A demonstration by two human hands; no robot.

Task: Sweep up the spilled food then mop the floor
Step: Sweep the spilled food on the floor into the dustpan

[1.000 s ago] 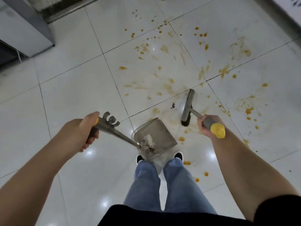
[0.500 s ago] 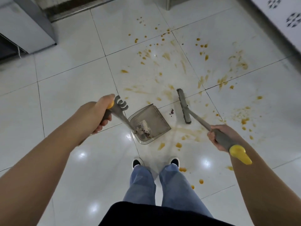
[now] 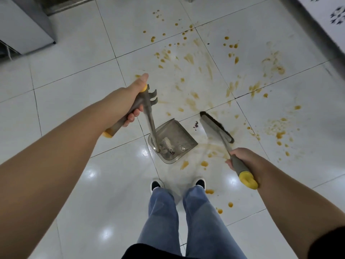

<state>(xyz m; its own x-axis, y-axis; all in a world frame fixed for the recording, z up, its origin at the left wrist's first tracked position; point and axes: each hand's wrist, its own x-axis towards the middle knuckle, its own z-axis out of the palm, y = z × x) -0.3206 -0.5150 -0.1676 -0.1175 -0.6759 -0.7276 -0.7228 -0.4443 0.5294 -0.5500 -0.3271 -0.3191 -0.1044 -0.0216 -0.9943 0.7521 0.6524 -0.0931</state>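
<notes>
My left hand grips the grey, yellow-tipped handle of a long-handled dustpan, whose clear pan rests on the white tile floor just ahead of my feet and holds some pale debris. My right hand grips the grey handle of a broom; its brush head lies on the floor right of the pan's mouth. A small dark crumb pile sits between pan and brush. Orange-yellow food spots and smears spread over the tiles ahead and to the right.
A grey cabinet or appliance base stands at the far left. A white patterned wall or unit runs along the right edge with a dark skirting. My shoes and jeans stand on the tiles below, with more drops beside my right foot.
The broom head has swung from left of the grout line to the right of the dustpan mouth. The dustpan handle has tilted more upright and my left hand has risen.
</notes>
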